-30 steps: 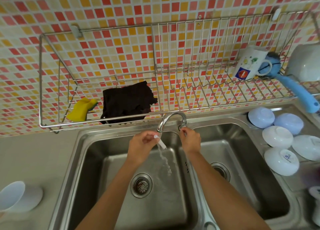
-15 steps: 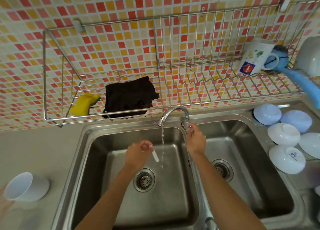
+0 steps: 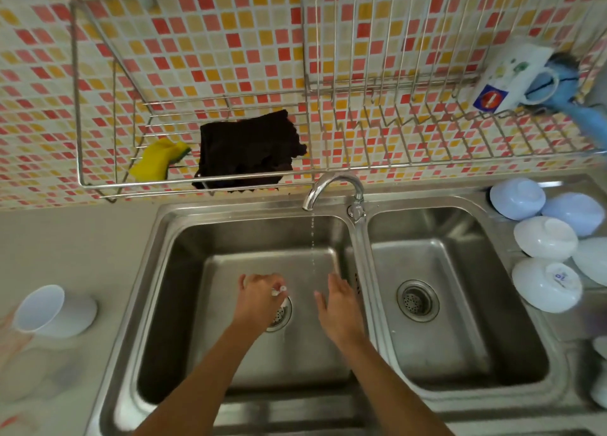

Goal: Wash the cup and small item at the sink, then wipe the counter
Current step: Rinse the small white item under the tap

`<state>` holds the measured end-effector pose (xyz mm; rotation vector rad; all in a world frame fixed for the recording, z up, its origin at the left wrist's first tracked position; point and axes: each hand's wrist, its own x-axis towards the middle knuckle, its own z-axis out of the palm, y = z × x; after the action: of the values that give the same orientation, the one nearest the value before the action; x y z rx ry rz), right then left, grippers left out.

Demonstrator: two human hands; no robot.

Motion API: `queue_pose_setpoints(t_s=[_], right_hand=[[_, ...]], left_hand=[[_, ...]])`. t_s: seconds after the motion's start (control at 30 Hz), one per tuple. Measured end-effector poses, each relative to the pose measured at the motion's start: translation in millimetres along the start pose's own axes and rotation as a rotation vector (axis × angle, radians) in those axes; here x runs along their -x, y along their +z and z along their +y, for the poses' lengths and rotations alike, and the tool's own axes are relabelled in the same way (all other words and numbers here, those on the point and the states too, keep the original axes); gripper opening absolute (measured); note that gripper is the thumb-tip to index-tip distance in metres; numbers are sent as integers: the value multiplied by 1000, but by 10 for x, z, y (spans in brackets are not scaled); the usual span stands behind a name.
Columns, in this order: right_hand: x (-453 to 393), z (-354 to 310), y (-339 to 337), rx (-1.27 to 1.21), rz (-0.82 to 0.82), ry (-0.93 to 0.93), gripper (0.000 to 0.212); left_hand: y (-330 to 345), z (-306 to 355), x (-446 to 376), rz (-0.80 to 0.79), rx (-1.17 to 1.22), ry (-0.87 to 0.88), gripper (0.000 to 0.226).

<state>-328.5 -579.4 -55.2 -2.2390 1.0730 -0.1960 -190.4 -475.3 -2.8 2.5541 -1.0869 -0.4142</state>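
Over the drain of the left basin [image 3: 184, 291], my left hand [image 3: 259, 299] pinches a small white item [image 3: 280, 290]. My right hand [image 3: 338, 304] hovers beside it with fingers straight, holding nothing. The faucet [image 3: 331, 187] above lets only a thin trickle fall between the two hands. A white cup [image 3: 54, 312] lies on its side on the grey counter [image 3: 82, 238] at the far left. A dark cloth [image 3: 246, 149] and a yellow sponge [image 3: 157, 159] lie in the wire rack [image 3: 78, 107] on the tiled wall.
The right basin [image 3: 460, 287] holds nothing. Several white and pale blue bowls [image 3: 545, 238] sit upside down on the drainer at the right. A white mug [image 3: 512, 77] and a blue brush [image 3: 578, 103] rest in the rack's right end.
My right hand has left the faucet handle and dropped into the left basin. The water has thinned to a trickle. My left hand has lowered with the small item toward the drain.
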Motion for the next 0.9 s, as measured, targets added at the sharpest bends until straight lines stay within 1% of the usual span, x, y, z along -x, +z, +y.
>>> queue_pose_setpoints(t_s=[0.03, 0.1, 0.13, 0.17, 0.23, 0.33, 0.4, 0.47, 0.53, 0.6, 0.67, 0.77, 0.83, 0.9], right_hand=[[14, 10, 1, -17, -9, 19, 58], [30, 8, -4, -23, 65, -30, 55], [38, 0, -11, -3, 75, -55, 53], [46, -6, -16, 25, 60, -70, 52], [54, -16, -4, 61, 23, -55, 52], [107, -108, -13, 97, 31, -27, 54], [174, -168, 9, 127, -18, 14, 58], [253, -215, 37, 156, -69, 27, 59], [322, -245, 61, 157, -126, 48, 57], [418, -286, 123, 131, -97, 37, 53], [502, -398, 172, 33, -121, 63, 52], [582, -612, 298, -297, -280, 183, 61], [570, -765, 449, -444, -300, 173, 80], [513, -926, 682, -537, -309, 135, 100]], left_hand=[[35, -44, 37, 14, 4, -4, 8], [66, -118, 79, 111, 1, 20, 8], [72, -165, 102, 113, -23, 18, 9], [84, -214, 137, 79, -59, 3, 9], [116, -334, 184, 33, -96, -30, 10], [135, -467, 250, 69, -87, -27, 7], [142, -530, 334, 75, -101, -15, 6], [119, -595, 394, 140, -72, 2, 4], [68, -633, 425, 107, -50, -9, 6], [-11, -702, 452, 90, 44, -12, 8], [-155, -807, 470, 141, 153, -20, 10], [-443, -986, 526, 217, 222, -17, 12], [-709, -1124, 570, 276, 284, -23, 12], [-987, -1304, 629, 346, 329, -17, 14]])
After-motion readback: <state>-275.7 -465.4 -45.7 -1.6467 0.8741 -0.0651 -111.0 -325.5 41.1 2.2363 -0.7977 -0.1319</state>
